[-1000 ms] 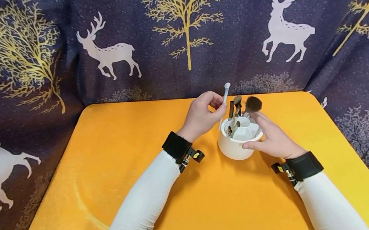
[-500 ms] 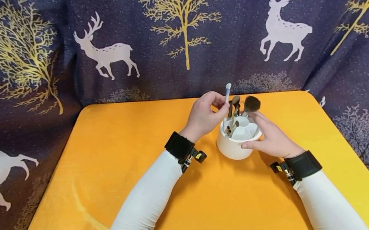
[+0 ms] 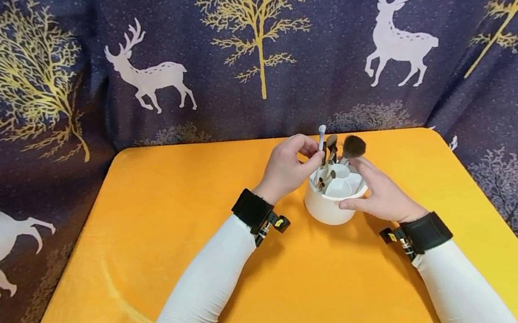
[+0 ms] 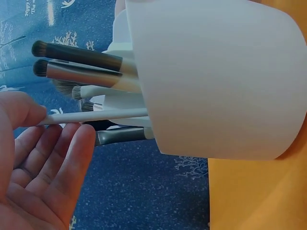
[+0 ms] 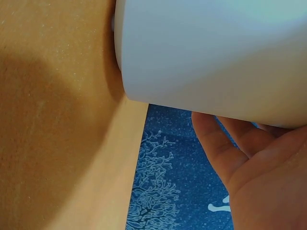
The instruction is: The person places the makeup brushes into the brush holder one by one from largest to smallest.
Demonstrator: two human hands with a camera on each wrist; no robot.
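Observation:
My left hand (image 3: 287, 165) pinches a slim white makeup brush (image 4: 96, 116) between thumb and fingers. Its lower end sits inside the rim of a round white brush holder (image 3: 331, 209), on the left side, and its tip points up. The holder is split into compartments. Other makeup brushes stand in it, among them a big fluffy dark one (image 3: 354, 146) at the back and two short-bristled ones, one of them a dark-ferruled brush (image 4: 79, 53). My right hand (image 3: 383, 195) holds the holder from the right, thumb on the near side, fingers round the far side.
The holder stands on a table with an orange cloth (image 3: 147, 231), towards its back right. Behind the table's far edge hangs a dark blue curtain (image 3: 227, 92) with deer and trees. Both wrists wear black straps, such as the left strap (image 3: 251, 209).
My left hand has moved slightly right and then down, lowering the white brush into the holder. My right hand stays on the holder.

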